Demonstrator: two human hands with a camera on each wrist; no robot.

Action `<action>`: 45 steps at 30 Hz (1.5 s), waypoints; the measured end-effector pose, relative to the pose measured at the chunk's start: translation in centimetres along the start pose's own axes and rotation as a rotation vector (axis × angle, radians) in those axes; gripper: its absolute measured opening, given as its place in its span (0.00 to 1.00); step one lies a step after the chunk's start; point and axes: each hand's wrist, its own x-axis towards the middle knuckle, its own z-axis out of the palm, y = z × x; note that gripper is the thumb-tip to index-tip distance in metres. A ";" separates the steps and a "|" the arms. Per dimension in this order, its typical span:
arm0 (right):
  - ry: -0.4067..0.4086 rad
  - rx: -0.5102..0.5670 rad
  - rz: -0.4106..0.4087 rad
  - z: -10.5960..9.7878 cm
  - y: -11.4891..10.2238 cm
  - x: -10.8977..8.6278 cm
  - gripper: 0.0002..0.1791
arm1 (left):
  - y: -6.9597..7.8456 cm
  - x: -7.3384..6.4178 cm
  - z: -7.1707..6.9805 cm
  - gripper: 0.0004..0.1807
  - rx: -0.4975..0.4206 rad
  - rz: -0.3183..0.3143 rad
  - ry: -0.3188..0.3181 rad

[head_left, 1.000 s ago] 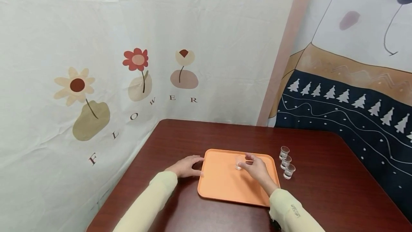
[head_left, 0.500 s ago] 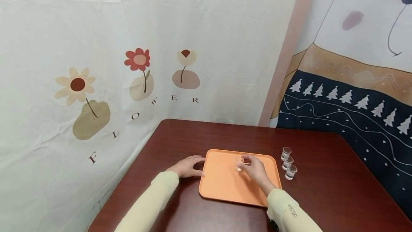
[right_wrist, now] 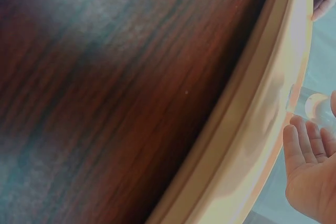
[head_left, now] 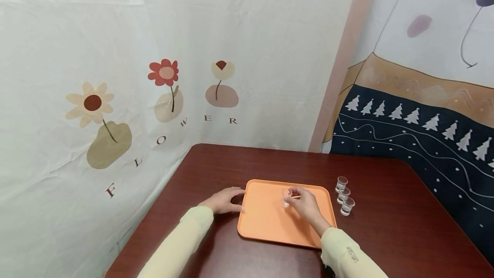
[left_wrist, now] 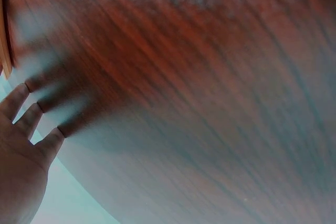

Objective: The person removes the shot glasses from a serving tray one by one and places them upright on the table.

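Observation:
In the head view an orange tray (head_left: pixel 262 222) lies on the table, with a small clear shot glass (head_left: pixel 286 203) upright on its far middle part. My right hand (head_left: pixel 306 206) pinches this glass from the right side between thumb and fingers. The right wrist view shows the same glass (right_wrist: pixel 307 100) beside the fingertips, partly cut off by the frame. At the tray's left rim, my left hand (head_left: pixel 223 200) rests with its fingers extended and fingertips at the edge. Only part of the left hand (left_wrist: pixel 23 153) shows in the left wrist view.
To the right of the tray, a row of clear shot glasses stands on the dark red wooden table (head_left: pixel 216 170): a far glass (head_left: pixel 341 184), a middle glass (head_left: pixel 343 195) and a near glass (head_left: pixel 347 206). Printed cloth (head_left: pixel 270 55) hangs behind the table.
My right index finger has come down toward the glass, and the fingers now sit closer around it. The left hand stays at the tray's edge.

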 end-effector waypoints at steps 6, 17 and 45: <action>0.025 0.024 0.011 -0.7 -0.1 -0.2 0.20 | -0.1 0.0 0.0 0.39 0.009 -0.006 0.000; 0.067 -0.002 -0.005 -3.0 0.0 -1.1 0.21 | -0.1 0.0 -0.1 0.39 0.009 0.011 0.001; 0.145 -0.086 0.065 -10.2 3.2 -5.2 0.26 | -0.3 0.3 0.1 0.39 0.013 0.003 -0.004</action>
